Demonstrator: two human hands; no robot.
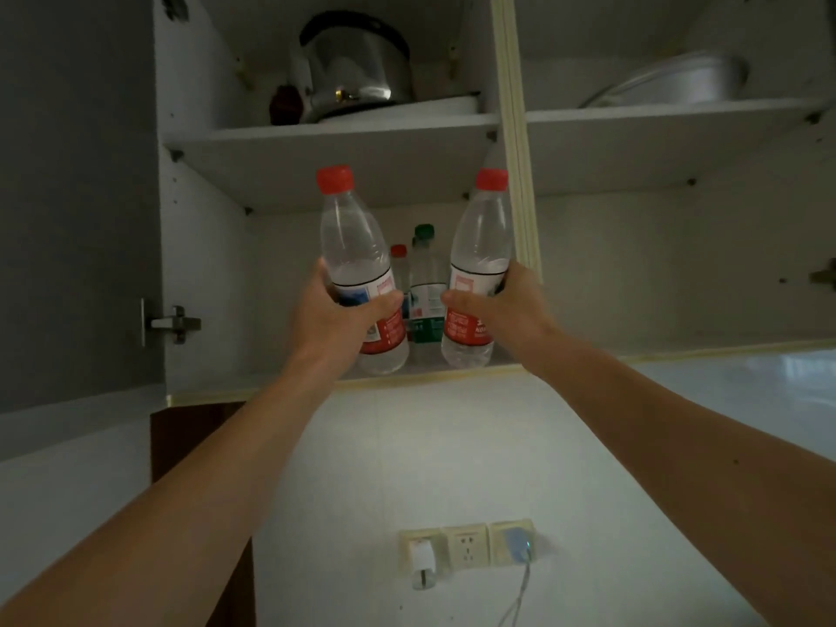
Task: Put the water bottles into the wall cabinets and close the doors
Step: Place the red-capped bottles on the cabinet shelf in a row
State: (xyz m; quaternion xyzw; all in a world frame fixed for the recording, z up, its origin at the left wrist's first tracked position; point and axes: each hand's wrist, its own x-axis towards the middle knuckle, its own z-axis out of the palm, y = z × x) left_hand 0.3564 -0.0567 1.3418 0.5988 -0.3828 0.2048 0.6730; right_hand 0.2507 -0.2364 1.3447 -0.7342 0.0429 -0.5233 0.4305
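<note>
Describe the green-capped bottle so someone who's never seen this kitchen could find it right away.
Look at the open wall cabinet on the left, on its bottom shelf under the kettle. At the back, between the two bottles that the hands hold up, stands the green-capped bottle. It alone has a green cap and green label; the others have red caps.
</note>
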